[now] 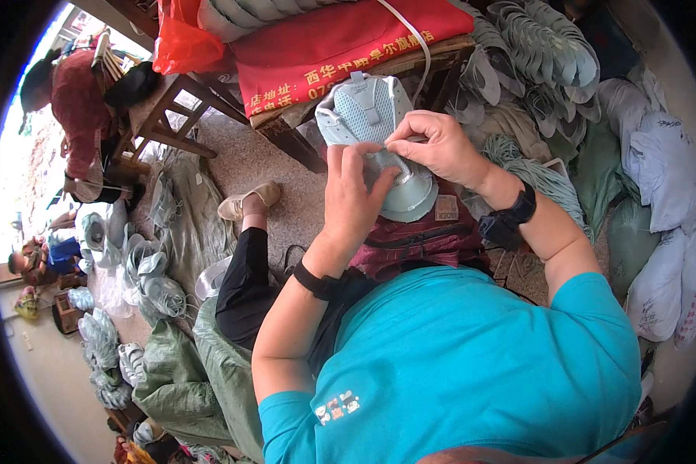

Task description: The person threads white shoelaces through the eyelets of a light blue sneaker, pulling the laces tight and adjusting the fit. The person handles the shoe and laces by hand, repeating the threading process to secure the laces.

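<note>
A pale blue-grey shoe upper [361, 100] with a mesh tongue lies over my lap, its heel end toward me. My left hand [353, 185] grips its left side, fingers bent at the opening and thumb across the heel part. My right hand [437, 145] is closed in a pinch over the right side of the opening, its fingertips close to my left fingers. Whatever thin thing is between the right fingertips is too small to make out. Beneath the upper, a dark red patterned cloth [417, 243] covers my lap.
A wooden bench [286, 139] with a red cloth [348, 50] stands just ahead. Stacked shoe uppers [545, 46] and pale cords [537, 174] lie to the right, beside full white sacks [665, 170]. Green sacks [178, 379] lie left. Another person [81, 100] sits at far left.
</note>
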{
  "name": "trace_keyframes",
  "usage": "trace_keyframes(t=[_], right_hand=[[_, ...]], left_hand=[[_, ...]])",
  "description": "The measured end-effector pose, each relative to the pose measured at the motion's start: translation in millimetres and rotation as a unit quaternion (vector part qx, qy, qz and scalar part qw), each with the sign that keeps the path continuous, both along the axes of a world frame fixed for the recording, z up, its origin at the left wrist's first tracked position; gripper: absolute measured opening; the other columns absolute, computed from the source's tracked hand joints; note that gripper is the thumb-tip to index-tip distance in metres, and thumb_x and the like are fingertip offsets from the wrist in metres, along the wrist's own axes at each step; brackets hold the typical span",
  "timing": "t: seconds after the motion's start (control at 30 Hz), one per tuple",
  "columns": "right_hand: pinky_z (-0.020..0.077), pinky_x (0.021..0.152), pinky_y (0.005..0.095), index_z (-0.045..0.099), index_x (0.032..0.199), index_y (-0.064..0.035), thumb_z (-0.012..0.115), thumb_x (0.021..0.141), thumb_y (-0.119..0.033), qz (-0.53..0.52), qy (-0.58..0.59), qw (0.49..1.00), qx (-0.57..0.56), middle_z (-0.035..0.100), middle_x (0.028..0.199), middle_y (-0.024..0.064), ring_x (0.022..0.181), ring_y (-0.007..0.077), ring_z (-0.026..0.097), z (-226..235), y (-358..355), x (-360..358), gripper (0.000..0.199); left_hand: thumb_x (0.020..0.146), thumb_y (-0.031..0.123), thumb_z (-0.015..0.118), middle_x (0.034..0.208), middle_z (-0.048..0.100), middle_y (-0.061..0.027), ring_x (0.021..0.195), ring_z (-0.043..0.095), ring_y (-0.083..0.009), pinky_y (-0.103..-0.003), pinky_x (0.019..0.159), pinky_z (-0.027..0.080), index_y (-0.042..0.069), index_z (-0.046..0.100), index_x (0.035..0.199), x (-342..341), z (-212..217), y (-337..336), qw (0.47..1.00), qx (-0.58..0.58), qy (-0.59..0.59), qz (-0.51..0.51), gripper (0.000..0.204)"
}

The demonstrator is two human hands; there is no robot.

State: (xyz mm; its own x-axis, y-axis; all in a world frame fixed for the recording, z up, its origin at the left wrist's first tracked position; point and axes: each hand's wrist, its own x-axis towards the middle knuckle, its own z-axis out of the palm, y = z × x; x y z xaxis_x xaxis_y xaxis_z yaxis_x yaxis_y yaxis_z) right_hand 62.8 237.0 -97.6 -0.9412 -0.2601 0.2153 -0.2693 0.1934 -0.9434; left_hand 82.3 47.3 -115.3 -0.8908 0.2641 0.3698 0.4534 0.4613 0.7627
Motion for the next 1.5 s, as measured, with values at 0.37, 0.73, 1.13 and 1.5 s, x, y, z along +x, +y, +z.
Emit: trace_keyframes(t=[0.37,0.73,1.13,1.5], right_hand=[[0.0505,0.069,0.0322,0.063,0.093,-0.0024,0.067,0.086,-0.009,-0.073,0.107,0.987,0.098,0.063,0.083,0.0092,0.080,0.0217,0.064,8,-2,7,0.010],[0.0488,0.070,0.0309,0.064,0.092,0.0021,0.062,0.092,-0.012,0.010,0.097,0.982,0.161,0.064,0.085,0.0106,0.078,0.0173,0.061,24,-4,-11,0.015],[0.0449,0.066,0.0273,0.056,0.108,-0.0010,0.062,0.091,-0.009,0.059,-0.055,0.985,0.153,0.057,0.077,0.0019,0.071,0.0096,0.052,36,6,1,0.020],[0.0457,0.070,0.0417,0.064,0.088,-0.0026,0.062,0.083,-0.014,0.114,0.097,0.887,0.437,0.059,0.081,0.0135,0.081,0.0316,0.059,-2,81,-1,0.013]], left_hand=[[0.074,0.012,0.080,0.096,0.045,-0.0105,0.080,0.051,-0.0230,-0.034,0.066,0.048,0.004,0.052,0.109,-4,5,-2,0.999,0.005,-0.039,-0.010,0.045],[0.079,0.009,0.076,0.094,0.048,-0.0094,0.076,0.054,-0.0224,-0.033,0.067,0.049,0.003,0.058,0.103,-2,7,-3,0.997,0.063,-0.043,-0.005,0.031],[0.080,-0.003,0.058,0.093,0.051,-0.0137,0.089,0.055,-0.0332,-0.042,0.069,0.050,0.006,0.057,0.094,-26,5,-56,0.962,-0.108,0.225,0.111,0.017],[0.096,0.006,0.046,0.091,0.064,-0.0130,0.079,0.066,-0.0269,-0.038,0.076,0.061,-0.009,0.057,0.100,117,-161,-572,0.668,0.555,-0.090,0.488,0.018]])
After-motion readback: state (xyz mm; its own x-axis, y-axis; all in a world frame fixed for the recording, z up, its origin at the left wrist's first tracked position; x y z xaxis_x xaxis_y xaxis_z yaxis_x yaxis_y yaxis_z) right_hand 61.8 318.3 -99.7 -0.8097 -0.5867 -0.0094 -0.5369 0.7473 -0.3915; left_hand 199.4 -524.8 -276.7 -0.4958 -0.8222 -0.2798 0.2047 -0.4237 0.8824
